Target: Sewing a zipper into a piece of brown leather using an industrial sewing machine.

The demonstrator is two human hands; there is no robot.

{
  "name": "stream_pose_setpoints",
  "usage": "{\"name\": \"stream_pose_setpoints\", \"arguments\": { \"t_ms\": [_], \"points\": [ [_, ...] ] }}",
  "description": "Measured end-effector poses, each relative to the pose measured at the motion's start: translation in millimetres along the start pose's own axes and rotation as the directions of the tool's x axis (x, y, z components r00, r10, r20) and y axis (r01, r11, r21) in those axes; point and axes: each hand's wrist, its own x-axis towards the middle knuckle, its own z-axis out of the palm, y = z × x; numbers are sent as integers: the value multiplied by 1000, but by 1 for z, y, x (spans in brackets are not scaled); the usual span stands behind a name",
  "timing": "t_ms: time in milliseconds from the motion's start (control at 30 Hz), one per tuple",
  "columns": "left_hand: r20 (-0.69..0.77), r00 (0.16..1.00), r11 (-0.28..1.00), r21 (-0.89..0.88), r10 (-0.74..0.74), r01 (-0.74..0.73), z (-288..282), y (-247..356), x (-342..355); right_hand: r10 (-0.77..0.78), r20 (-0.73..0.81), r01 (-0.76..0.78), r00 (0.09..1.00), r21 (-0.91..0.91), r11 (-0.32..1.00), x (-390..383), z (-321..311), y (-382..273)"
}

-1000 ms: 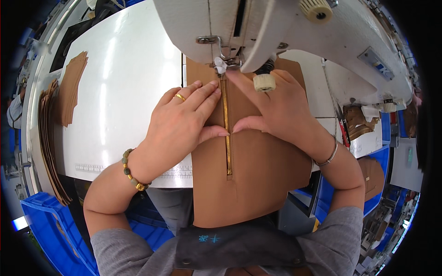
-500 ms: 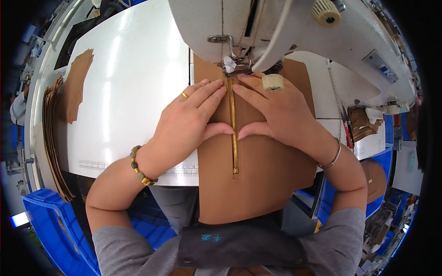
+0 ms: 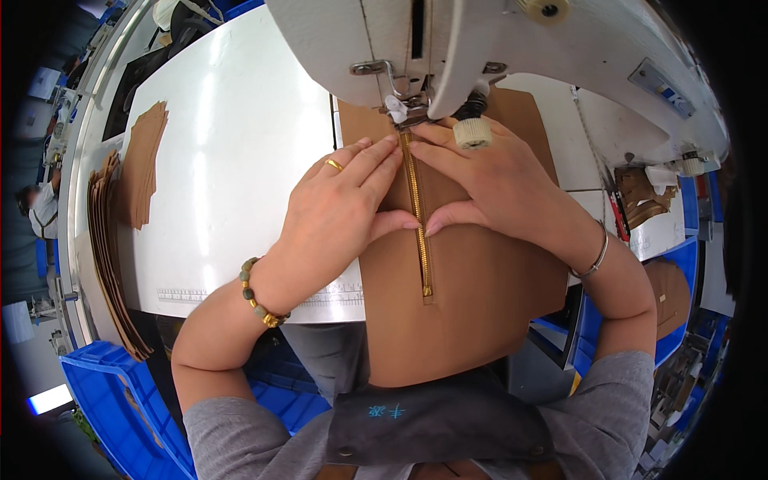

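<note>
A brown panel (image 3: 456,336), which looks like leather, lies across the front of the white table and hangs over its near edge. Set into it lengthwise is a zipper (image 3: 423,260) with gold teeth, its far end at the presser foot (image 3: 410,120) of a white sewing machine (image 3: 352,40). Flat on the panel to the left of the zipper rests my left hand (image 3: 340,196), fingers stretched forward and thumb by the teeth. My right hand (image 3: 488,180) mirrors it on the other side, its fingertips close to the presser foot and partly hidden behind a cream knob (image 3: 473,134).
Brown cut pieces (image 3: 144,164) lie at the table's left, with more stacked upright (image 3: 102,240) along its edge. Blue bins (image 3: 120,400) stand below on both sides. Right of the machine are a red tool (image 3: 618,214) and brown scraps (image 3: 640,192). A ruler scale (image 3: 184,295) marks the near edge.
The whole view has shifted slightly, so the table and bins appear further right. Both hands keep the same pose on the panel beside the zipper.
</note>
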Motion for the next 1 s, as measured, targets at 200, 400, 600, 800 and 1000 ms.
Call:
{"name": "stream_pose_setpoints", "arguments": {
  "t_ms": [200,400,600,800,1000],
  "points": [
    [9,1000,1000,27,13,-13,-1,-1,1,-31,-62,29,998,-35,999,1,2,0],
    [18,1000,999,43,10,-11,0,-2,3,0,-34,0,999,-6,1000,1,2,2],
    [11,1000,999,43,21,-21,0,-3,2,-10,-37,10,999,2,1000,-1,1,3],
    [8,1000,999,39,15,-16,0,-2,3,-20,-23,19,1000,-13,1000,0,2,3],
    [-4,1000,999,40,15,-15,2,-3,2,-9,-6,9,1000,-19,1000,-6,10,8]
  ]
}}
